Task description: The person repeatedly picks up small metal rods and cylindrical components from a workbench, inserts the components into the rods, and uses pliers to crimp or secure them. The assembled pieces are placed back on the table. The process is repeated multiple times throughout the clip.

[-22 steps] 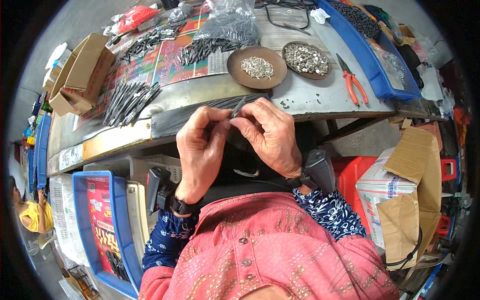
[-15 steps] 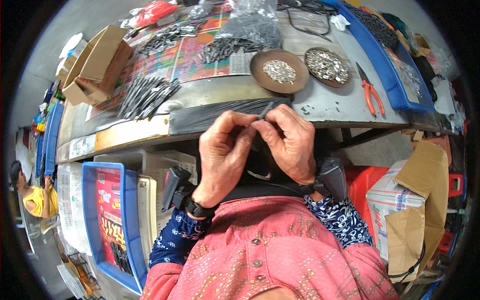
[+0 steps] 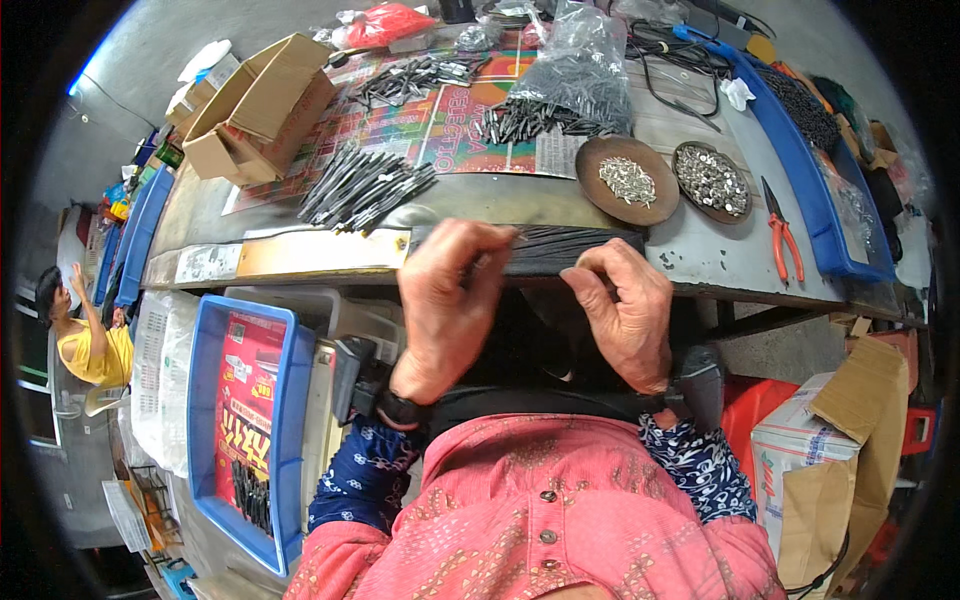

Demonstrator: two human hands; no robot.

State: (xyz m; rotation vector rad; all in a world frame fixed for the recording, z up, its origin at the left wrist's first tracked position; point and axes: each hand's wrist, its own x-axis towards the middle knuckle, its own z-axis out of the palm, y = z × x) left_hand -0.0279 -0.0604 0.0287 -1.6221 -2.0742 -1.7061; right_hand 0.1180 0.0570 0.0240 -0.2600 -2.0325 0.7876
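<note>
My left hand (image 3: 452, 310) is above the table's front edge, slightly blurred, its thumb and fingers drawn together. A tiny bit of something shows at the fingertips, too small to name. My right hand (image 3: 630, 310) is apart from it, fingers curled and thumb against the index finger; whatever lies between them is hidden. Behind the hands a black ridged pad (image 3: 570, 243) lies along the table edge. Thin dark stick-like pieces (image 3: 365, 190) lie in a pile to the left. A brown bowl (image 3: 598, 200) holds small silvery metal pieces, and a darker dish (image 3: 684, 190) beside it holds rounder ones.
Red-handled pliers (image 3: 780, 240) lie at the right, by a long blue tray (image 3: 800, 190). An open cardboard box (image 3: 265, 105) and a plastic bag (image 3: 575, 75) with dark pieces stand farther back. A blue bin (image 3: 300, 430) is at lower left. Another person in yellow (image 3: 95, 350) is far left.
My hands were together on a thin dark stick-like piece; now they are apart, and that piece is not visible between them. The view has shifted, so the table appears farther right.
</note>
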